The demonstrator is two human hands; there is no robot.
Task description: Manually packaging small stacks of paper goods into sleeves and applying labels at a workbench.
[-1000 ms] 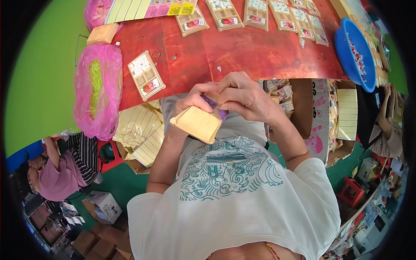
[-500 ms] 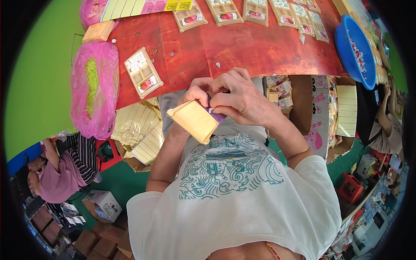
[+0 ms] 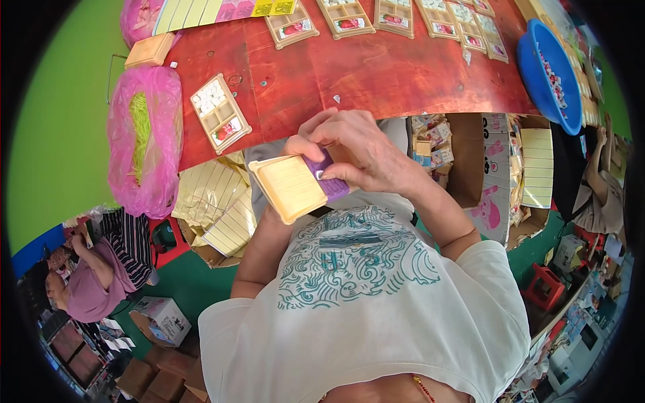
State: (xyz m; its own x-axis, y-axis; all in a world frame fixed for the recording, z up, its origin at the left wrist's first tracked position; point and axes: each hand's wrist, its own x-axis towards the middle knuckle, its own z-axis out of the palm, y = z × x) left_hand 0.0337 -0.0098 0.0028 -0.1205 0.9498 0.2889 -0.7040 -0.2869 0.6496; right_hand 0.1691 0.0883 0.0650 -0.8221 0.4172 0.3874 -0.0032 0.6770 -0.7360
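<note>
A tilted, pale yellow box [image 3: 287,188], flat face up, wears a purple band [image 3: 336,187] across its right end, off the near edge of the surface [image 3: 302,75].

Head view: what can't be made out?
All head view:
Left hand: mostly behind held tray and right hand.
Held tray's far face: turned away.
Purple band: partly covered by right hand.
Label sheet: cut off by upper edge.
Packets in blue bowl: too small to tell apart.

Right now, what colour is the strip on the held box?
The strip is purple, shown in the head view.
</note>
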